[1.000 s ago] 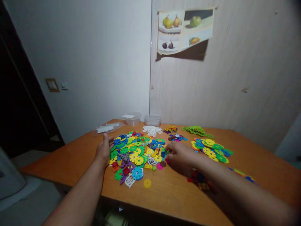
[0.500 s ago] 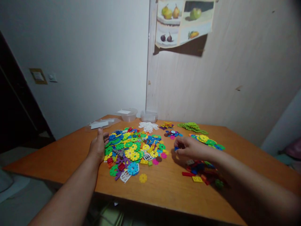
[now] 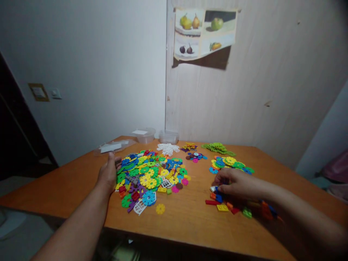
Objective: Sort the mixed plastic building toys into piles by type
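Note:
My left hand (image 3: 108, 174) rests on edge at the left side of a large mixed heap of plastic toy pieces (image 3: 149, 181), thumb up and fingers spread behind it. The heap holds notched discs in yellow, green and blue, along with bricks and white lattice pieces. My right hand (image 3: 231, 183) is low over a smaller pile of building bricks (image 3: 223, 208) on the right, fingers curled in a pinch. A bit of a blue brick (image 3: 216, 189) shows at its thumb tip, beside a white brick (image 3: 212, 189). The hand and forearm hide part of this pile.
Behind lie small groups: white lattice pieces (image 3: 168, 149), purple-yellow pieces (image 3: 189, 146), buttonlike discs (image 3: 196, 156), green pieces (image 3: 218, 148) and notched discs (image 3: 230, 163). Clear tubs (image 3: 145, 135) and a plastic bag (image 3: 111, 146) stand at the back left. A yellow disc (image 3: 160, 208) lies near the front.
My right hand has moved right and toward me with the blue brick, from beside the big heap to over the brick pile. My left hand stays by the heap. The view has tilted slightly.

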Action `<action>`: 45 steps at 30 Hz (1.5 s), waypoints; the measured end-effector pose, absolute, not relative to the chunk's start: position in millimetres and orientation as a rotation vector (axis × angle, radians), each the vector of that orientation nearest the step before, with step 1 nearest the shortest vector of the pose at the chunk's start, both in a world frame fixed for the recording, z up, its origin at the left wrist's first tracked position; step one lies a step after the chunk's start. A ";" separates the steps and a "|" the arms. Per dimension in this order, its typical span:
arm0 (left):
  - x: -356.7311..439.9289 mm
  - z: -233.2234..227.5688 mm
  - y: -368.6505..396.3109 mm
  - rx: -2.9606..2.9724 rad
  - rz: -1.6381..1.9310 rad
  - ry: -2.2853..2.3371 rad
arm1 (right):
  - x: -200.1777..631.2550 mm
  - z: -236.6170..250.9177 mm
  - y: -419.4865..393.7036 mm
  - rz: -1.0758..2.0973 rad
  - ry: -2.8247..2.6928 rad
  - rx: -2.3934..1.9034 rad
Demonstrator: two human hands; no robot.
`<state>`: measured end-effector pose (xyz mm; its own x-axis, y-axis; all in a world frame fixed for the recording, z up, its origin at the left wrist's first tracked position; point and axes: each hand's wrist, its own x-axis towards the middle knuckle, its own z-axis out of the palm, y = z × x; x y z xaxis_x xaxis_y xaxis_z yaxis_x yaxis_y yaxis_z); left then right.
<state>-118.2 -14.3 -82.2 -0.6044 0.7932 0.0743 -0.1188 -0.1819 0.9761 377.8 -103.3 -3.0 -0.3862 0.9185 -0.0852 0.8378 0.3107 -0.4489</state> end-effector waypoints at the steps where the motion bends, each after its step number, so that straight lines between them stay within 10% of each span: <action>1: -118.0 -82.2 -14.3 0.804 1.854 1.449 | 374.6 -2.2 -100.7 0.650 -2.369 -1.605; 21: -107.8 -72.0 -25.0 0.795 1.820 1.436 | 268.5 -16.0 -43.3 0.244 -2.671 -1.556; 45: -115.8 -78.2 -18.8 0.873 1.811 1.488 | 402.8 10.6 -94.1 0.712 -2.417 -1.720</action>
